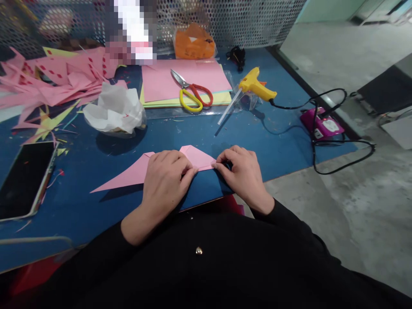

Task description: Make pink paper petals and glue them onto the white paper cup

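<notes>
A folded piece of pink paper (pixel 198 158) lies near the front edge of the blue table, its long pointed end stretching out to the left. My left hand (pixel 169 174) rests over its middle, thumb and fingers pinching the lower edge. At the paper's right tip, my right hand (pixel 243 171) pinches the folded strip between thumb and forefinger. Part of the paper is hidden under my left hand. Behind it are scissors (pixel 193 95) with one red and one yellow handle, lying partly on stacked pink sheets (pixel 161 81).
A yellow glue gun (pixel 257 86) with a clear stick lies back right, its black cord running to a purple box (pixel 322 124). White crumpled paper (pixel 116 107) fills a bowl at the left. Pink scraps (pixel 74 73) and a phone (pixel 27 180) lie further left.
</notes>
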The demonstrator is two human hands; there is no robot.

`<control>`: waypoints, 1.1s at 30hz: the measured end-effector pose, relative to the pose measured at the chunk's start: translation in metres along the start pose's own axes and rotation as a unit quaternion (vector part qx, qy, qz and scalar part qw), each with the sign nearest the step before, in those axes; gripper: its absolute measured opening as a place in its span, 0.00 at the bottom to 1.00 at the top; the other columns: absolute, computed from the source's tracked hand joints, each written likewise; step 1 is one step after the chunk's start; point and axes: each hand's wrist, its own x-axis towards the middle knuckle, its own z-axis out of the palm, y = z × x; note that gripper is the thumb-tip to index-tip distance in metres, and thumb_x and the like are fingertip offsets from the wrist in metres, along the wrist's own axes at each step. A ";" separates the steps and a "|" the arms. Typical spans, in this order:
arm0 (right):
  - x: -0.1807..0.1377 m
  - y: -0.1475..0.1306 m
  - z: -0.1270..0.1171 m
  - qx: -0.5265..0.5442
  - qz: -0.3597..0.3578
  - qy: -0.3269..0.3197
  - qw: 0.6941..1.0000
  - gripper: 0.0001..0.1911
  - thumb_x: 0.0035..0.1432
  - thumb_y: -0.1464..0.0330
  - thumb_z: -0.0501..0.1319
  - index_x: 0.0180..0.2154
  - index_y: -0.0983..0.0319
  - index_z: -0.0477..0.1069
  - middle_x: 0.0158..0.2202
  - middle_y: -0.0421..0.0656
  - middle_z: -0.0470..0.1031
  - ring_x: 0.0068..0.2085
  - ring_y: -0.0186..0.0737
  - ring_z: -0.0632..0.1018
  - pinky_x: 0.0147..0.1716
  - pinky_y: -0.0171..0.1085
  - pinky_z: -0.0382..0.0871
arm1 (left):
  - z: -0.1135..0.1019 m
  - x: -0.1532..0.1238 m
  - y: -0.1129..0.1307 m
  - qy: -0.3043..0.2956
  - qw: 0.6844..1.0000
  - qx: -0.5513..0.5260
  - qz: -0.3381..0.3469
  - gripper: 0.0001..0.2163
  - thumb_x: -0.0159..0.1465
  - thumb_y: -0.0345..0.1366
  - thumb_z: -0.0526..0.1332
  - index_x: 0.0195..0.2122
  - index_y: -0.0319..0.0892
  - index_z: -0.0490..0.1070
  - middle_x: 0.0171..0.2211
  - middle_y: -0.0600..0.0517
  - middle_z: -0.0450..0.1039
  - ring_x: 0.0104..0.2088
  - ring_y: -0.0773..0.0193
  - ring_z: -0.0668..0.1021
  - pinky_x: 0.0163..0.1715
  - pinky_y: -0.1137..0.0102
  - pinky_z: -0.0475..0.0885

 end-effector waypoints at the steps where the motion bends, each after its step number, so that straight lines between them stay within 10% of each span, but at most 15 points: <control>1: 0.000 0.000 0.000 -0.001 -0.001 0.001 1.000 0.06 0.62 0.67 0.65 0.31 0.58 0.74 0.32 0.40 0.75 0.39 0.43 0.74 0.40 0.42 0.56 | 0.000 0.000 0.000 0.002 1.000 -0.001 0.001 0.09 0.67 0.38 0.62 0.29 0.44 0.74 0.35 0.48 0.77 0.38 0.53 0.75 0.41 0.56 0.66; 21: -0.007 0.016 -0.010 0.018 0.042 0.049 0.998 0.02 0.60 0.71 0.62 0.34 0.58 0.70 0.35 0.43 0.76 0.40 0.47 0.75 0.41 0.44 0.62 | 0.003 0.002 0.002 0.016 1.000 0.021 0.004 0.11 0.67 0.39 0.63 0.28 0.45 0.72 0.33 0.49 0.77 0.37 0.52 0.75 0.41 0.55 0.65; 25: -0.020 0.007 -0.011 -0.003 -0.059 0.143 0.988 0.07 0.65 0.70 0.58 0.43 0.58 0.73 0.43 0.48 0.80 0.45 0.49 0.77 0.45 0.47 0.66 | 0.003 0.002 0.002 0.020 1.000 0.019 0.006 0.11 0.67 0.39 0.62 0.28 0.45 0.72 0.33 0.49 0.77 0.37 0.52 0.75 0.41 0.56 0.65; 33: -0.033 -0.007 0.023 -0.028 -0.277 0.049 0.959 0.16 0.71 0.68 0.54 0.55 0.63 0.73 0.52 0.50 0.81 0.54 0.45 0.79 0.53 0.46 0.72 | -0.001 -0.002 0.002 0.010 1.000 0.009 0.008 0.10 0.68 0.39 0.62 0.29 0.44 0.73 0.35 0.50 0.79 0.39 0.54 0.77 0.43 0.56 0.65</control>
